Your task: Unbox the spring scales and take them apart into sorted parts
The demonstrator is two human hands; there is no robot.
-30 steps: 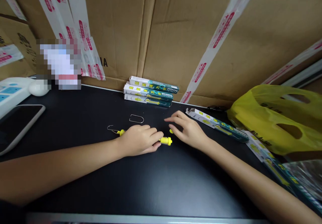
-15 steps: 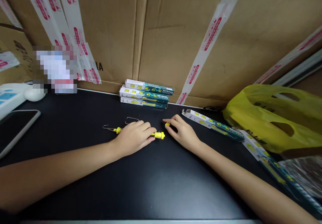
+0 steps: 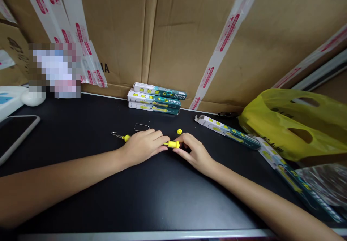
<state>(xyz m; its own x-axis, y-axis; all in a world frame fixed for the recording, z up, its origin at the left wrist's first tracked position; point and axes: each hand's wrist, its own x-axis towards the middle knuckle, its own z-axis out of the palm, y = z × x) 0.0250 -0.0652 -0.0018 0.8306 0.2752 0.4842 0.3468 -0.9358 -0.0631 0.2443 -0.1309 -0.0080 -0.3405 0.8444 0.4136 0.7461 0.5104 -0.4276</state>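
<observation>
A tubular spring scale with yellow fittings lies across the black tabletop, its wire hook pointing left. My left hand is closed over its middle and hides most of the tube. At the right end, the thumb and forefinger of my right hand pinch the yellow end piece. Just beyond those fingers, a small yellow cap sits by itself on the table. Behind my left hand lies a bent wire piece, partly covered by the hand.
Several printed boxes are stacked at the back, against a taped cardboard wall. To the right lie an opened box, another box and a yellow plastic bag. A phone lies at the left.
My right hand has let go of the small yellow cap, leaving it on the table, and has moved to the right end of the spring scale. My left hand keeps its hold.
</observation>
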